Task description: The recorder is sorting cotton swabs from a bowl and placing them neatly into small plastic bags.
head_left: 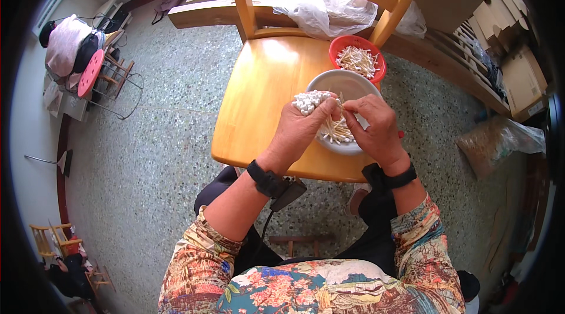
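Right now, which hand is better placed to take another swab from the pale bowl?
Likely the right hand: it's over the pale bowl, near the loose swabs, and holds no bundle. The left hand is wrapped around a bundle of swabs.

L hand [299, 125] curled, R hand [375, 121] pinching near it; 2 forearms [231, 213] angled inward.

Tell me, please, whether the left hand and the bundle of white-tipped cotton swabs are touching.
Touching. The head view shows the left hand closed around the bundle of cotton swabs, with the white tips sticking out of its grip.
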Available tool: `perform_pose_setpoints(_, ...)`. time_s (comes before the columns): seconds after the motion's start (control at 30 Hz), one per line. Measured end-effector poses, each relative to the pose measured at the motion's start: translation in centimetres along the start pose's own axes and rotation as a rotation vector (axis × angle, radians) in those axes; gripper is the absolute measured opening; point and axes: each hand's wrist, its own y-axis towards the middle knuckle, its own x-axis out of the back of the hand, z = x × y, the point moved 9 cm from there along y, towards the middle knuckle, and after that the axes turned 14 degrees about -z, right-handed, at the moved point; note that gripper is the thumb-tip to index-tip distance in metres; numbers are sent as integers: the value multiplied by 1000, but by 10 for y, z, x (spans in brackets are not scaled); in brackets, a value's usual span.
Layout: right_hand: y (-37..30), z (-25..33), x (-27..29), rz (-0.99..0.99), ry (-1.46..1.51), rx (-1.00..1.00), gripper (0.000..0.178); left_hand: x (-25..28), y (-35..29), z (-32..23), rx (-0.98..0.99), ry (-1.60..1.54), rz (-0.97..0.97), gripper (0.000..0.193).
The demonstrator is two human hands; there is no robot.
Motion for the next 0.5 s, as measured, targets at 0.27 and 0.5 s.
perform_pose_setpoints(0.27,-2,-5,3,-2,164,-157,13,-10,-7,-9,-121,73,76,19)
perform_pose_setpoints(0.5,-1,-5,4,4,223,-181,12,-4,-5,-14,-144,71,19,16)
